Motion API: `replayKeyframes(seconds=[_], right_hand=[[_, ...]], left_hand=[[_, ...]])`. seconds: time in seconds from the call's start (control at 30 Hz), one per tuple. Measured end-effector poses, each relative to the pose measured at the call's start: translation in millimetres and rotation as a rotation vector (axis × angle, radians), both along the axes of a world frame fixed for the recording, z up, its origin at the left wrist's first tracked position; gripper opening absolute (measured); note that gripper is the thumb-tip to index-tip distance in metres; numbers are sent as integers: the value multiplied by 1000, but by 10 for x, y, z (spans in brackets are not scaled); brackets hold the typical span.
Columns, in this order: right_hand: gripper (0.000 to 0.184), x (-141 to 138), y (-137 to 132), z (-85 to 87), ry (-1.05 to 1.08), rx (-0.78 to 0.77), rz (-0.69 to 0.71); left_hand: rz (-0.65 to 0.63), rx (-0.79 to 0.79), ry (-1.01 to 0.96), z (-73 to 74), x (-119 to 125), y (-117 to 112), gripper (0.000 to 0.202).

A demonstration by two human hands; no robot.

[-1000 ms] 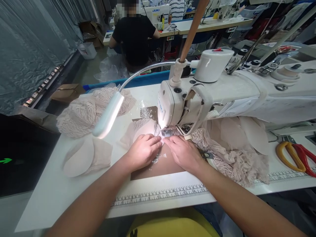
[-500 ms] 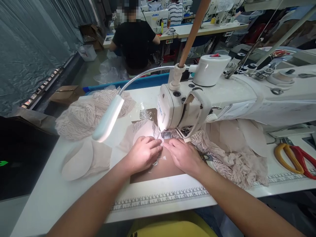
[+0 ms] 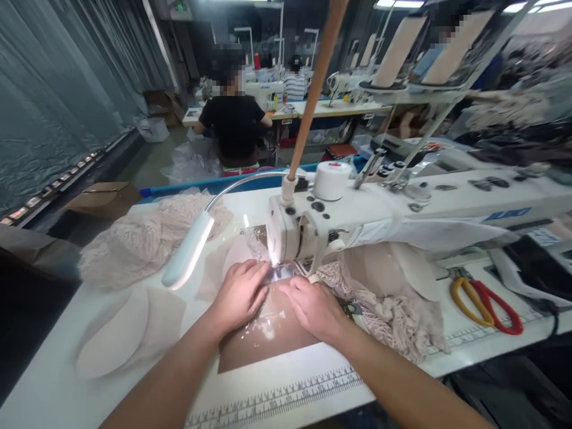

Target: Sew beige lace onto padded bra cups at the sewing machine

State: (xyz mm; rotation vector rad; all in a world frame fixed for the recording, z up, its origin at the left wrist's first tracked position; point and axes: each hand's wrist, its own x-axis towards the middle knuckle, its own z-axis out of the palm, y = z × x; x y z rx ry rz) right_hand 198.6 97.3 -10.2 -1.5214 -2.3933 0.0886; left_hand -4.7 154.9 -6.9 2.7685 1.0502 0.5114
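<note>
View has tipped up; L hand [image 3: 241, 293] and R hand [image 3: 315, 305] stay near machine head [image 3: 277, 229], so prob. same step. Fingers are narrow, grip I cannot tell; pale fabric [image 3: 232, 254] lies just L of frame ctr.

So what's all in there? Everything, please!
Table: one, white, foreground
Sewing machine: one, white, right of centre
Lamp: one, pale, left of machine
Pole: one, brown, above machine
Sheer cloth: one, beige, centre left
Sheet: one, brown, in front of machine
Lace heap: one, beige, back left
Rounded cloth piece: one, beige, front left
Cloth pile: one, beige, right
Scissors: one pair, yellow and red, far right
Ruler strip: one, white and black, front edge
Thread cones: two, cream, upper right
Boxes: at least two, brown, left floor
Curtain: one, grey-blue, left
Co-workers: at least two, black and striped tops, back
Background machines: several, white, back
Left hand: one, bare, sheet's left
Right hand: one, bare, sheet's right
</note>
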Motion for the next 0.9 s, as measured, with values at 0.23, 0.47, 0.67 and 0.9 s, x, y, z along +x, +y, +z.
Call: replayKeyframes(seconds=[0.23,0.47,0.67,0.9], right_hand=[[28,11,-2,-14,24,-17,-3],[28,18,-3,-31,76,-27,4],[26,21,-10,-51,81,-4,1],[25,36,-14,-53,107,17,7]], left_hand=[[130,96,24,-144,-69,111,36],[311,125,109,-149,-148,142,40],[426,73,163,-105,-206,159,43],[467,0,220,299,-515,-25,54]])
